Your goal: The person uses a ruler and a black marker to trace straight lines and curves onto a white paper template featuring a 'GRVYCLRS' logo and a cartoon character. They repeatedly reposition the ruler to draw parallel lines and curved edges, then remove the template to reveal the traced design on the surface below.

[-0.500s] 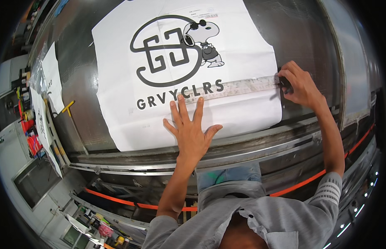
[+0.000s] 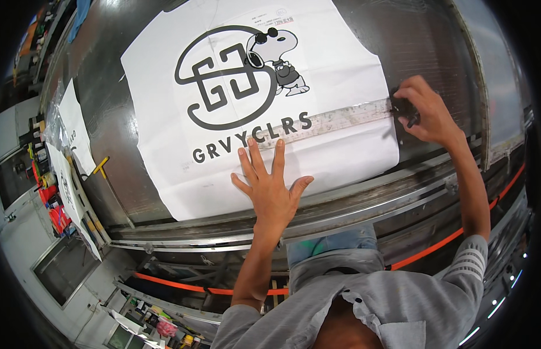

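Observation:
A large white paper pattern [image 2: 151, 125], printed with a bold looping emblem, a cartoon dog and a row of letters, lies on the dark table. A clear straight ruler [image 2: 352, 116] stretches across it, slanting slightly up to the right. My left hand [image 2: 268, 192] presses flat with fingers spread, its fingertips at the ruler's left end. Just past the paper's right edge, by the other end of the ruler, my right hand [image 2: 430, 113] is closed around a small black object [image 2: 412, 120]. Its kind is mostly hidden by my fingers.
A metal rail [image 2: 224, 227] runs along the table's near edge. To the left lies a yellow-handled T-shaped tool [image 2: 102, 166], with more printed sheets [image 2: 75, 131] beyond it. A framed translucent panel [image 2: 485, 70] stands at the right. An orange strip [image 2: 427, 251] passes below the table edge.
My right hand has shifted slightly and turned, showing more of the black object. The left hand stays pressed at the ruler. The whole view has tilted a little.

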### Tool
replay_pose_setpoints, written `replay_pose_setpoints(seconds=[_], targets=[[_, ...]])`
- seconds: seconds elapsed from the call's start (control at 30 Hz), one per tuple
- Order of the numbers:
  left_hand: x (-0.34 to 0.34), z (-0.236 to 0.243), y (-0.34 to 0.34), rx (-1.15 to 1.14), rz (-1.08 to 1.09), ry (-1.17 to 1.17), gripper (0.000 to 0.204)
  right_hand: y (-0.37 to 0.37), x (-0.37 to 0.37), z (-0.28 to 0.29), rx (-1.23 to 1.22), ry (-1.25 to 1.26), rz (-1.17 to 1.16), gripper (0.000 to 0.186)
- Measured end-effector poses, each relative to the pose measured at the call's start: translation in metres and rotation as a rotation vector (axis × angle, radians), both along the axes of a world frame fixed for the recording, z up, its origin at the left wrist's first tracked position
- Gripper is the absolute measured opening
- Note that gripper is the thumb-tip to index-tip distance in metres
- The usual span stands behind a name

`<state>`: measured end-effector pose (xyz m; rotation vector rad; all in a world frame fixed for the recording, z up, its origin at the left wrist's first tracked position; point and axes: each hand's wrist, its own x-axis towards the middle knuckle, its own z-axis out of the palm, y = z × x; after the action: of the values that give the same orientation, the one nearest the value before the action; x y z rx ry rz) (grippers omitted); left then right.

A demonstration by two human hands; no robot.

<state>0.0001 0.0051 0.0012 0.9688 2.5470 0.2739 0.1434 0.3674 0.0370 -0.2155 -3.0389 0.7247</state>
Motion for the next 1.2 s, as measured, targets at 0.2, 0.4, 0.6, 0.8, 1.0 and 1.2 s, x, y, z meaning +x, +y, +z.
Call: replay_pose_setpoints(seconds=[0.2, 0.4, 0.6, 0.8, 1.0, 1.2], targets=[[0.001, 0.006, 0.003, -0.092, 0.018, -0.049, 0.093, -0.033, 0.022, 0.017, -0.601, 0.238, -0.615, 0.034], [0.002, -0.002, -0.001, -0.047, 0.014, -0.018, 0.093, -0.069, -0.008, 0.002, -1.291, 0.034, -0.872, 0.035], [0.002, -0.005, -0.002, -0.027, -0.013, 0.034, 0.095, -0.097, -0.022, 0.001, -0.990, 0.174, -0.912, 0.027], [0.000, -0.004, -0.002, -0.071, -0.007, 0.023, 0.097, -0.097, -0.009, -0.002, -1.594, 0.438, -1.096, 0.031], [-0.001, -0.006, 0.000, -0.038, 0.015, 0.011, 0.097, -0.081, 0.007, -0.030, -1.815, 0.470, -0.453, 0.036], [0.000, -0.010, -0.004, -0.059, 0.008, 0.023, 0.100, -0.076, -0.024, -0.015, -1.198, 0.300, -0.513, 0.036]])
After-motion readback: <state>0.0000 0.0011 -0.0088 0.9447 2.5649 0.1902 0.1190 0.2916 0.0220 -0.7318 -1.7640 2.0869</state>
